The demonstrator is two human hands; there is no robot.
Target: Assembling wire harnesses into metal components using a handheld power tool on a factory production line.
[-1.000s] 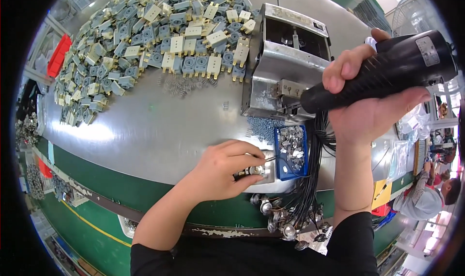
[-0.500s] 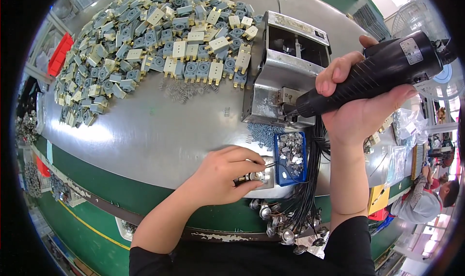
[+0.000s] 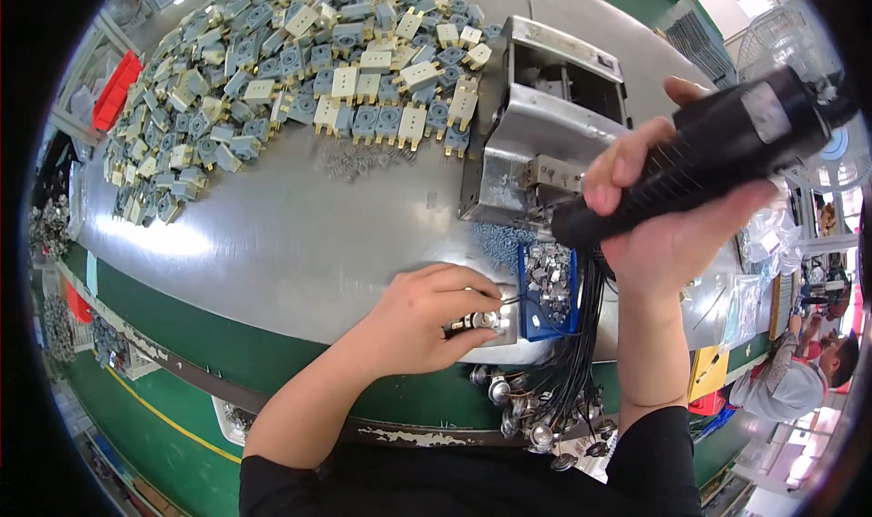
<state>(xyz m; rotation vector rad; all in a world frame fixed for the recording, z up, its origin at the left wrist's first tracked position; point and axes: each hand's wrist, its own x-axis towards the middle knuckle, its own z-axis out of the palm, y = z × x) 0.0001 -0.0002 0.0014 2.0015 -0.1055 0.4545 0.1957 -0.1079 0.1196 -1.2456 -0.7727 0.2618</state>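
My right hand (image 3: 668, 245) is wrapped round a thick black power screwdriver (image 3: 708, 149), which slants down and left. Its nose is beside the lower front edge of a metal screw feeder (image 3: 554, 118); the bit is blurred. On a small metal plate (image 3: 509, 331) near the table's front edge, my left hand (image 3: 413, 322) pinches a small round metal part (image 3: 486, 320) between thumb and fingers. A thin black wire runs from beside that part to the right. My fingers partly cover the part.
A blue tray (image 3: 524, 313) of small metal pieces stands right of the plate, with loose screws (image 3: 495, 243) behind it. Black cables (image 3: 590, 308) with round metal ends hang over the front edge. Grey and cream switch bodies (image 3: 300, 63) are heaped at the back left, with springs (image 3: 350, 161) before them.
The screwdriver's nose has dropped toward me, away from the block on the feeder's front. My left hand keeps its pinch on the round part. The whole view has shifted slightly.
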